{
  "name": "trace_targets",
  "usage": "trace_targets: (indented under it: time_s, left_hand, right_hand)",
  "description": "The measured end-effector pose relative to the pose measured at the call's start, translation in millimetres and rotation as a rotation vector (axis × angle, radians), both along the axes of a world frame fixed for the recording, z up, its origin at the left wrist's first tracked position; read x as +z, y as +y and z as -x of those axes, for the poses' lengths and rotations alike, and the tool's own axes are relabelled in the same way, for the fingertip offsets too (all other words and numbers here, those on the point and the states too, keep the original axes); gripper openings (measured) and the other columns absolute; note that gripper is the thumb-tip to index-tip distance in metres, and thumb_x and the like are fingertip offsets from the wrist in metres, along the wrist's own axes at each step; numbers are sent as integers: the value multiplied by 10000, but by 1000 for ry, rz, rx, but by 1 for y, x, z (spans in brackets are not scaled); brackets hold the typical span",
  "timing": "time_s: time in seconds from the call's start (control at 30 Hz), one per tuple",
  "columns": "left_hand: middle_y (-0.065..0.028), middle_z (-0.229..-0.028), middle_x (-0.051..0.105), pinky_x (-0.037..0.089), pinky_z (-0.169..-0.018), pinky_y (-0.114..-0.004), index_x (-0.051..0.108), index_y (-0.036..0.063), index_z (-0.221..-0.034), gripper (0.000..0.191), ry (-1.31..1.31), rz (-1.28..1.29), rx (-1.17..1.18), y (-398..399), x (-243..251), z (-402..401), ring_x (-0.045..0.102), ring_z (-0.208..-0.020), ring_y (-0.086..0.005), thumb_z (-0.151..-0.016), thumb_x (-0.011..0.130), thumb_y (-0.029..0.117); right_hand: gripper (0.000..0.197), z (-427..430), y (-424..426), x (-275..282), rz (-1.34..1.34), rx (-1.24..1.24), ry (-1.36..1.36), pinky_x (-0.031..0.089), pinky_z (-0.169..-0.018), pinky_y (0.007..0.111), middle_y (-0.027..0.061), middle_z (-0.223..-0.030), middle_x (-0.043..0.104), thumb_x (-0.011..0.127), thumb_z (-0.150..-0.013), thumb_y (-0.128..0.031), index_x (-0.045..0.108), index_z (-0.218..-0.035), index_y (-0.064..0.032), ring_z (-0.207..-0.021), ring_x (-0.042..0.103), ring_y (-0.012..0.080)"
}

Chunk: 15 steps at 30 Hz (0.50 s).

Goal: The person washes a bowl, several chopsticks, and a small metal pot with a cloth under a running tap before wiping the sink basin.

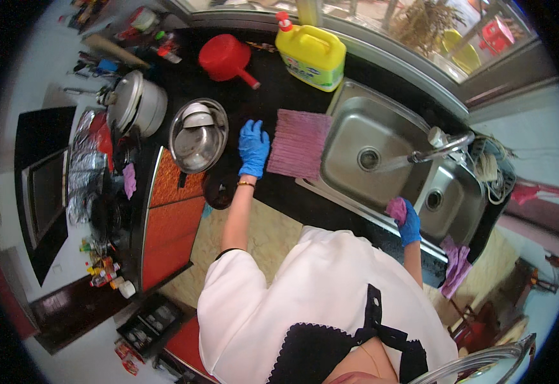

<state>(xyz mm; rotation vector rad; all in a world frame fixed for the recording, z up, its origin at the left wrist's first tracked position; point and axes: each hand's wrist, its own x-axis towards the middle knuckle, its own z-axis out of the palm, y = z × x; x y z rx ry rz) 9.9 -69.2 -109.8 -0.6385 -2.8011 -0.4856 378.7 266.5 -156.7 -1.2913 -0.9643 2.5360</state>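
My left hand (254, 149), in a blue rubber glove, is over the black countertop with nothing in it. A spread purple ribbed cloth (300, 143) lies just to its right. To its left stands a stainless steel basin (178, 152) with white bowls (197, 115) inside. My right hand (410, 225), also in a blue glove, grips a bunched purple cloth (396, 210) at the front edge of the double sink (351, 191). Water runs from the faucet (440, 149) into the larger bowl of the sink.
A yellow detergent jug (310, 57) with a red pump and a red plastic dipper (224, 57) stand at the back. Further left is a lidded metal pot (147, 108). A wire rack (495, 168) is beyond the small sink bowl. Another purple cloth (456, 269) hangs over the counter edge.
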Motion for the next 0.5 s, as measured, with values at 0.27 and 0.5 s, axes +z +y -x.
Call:
trace_targets:
  time_s: [0.27, 0.5]
  left_hand:
    - [-270, -1305, 216, 254, -953, -485, 298, 107, -1283, 679, -314, 292, -99, 90, -7, -106, 245, -1182, -426, -716, 595, 332]
    - [-182, -1217, 406, 297, -948, -408, 353, 56, -1240, 599, -900, -501, -450, 171, -30, -142, 372, -1129, -350, -749, 593, 301]
  right_hand:
    - [395, 49, 17, 2, 356, -205, 281, 450, -651, 248, 49, -1027, 541, 576, -774, -99, 458, -1151, -110, -827, 547, 158]
    - [369, 108, 36, -17, -34, -139, 331, 447, -703, 230, 40, -977, 541, 570, -775, -78, 456, -1124, -37, -826, 530, 139]
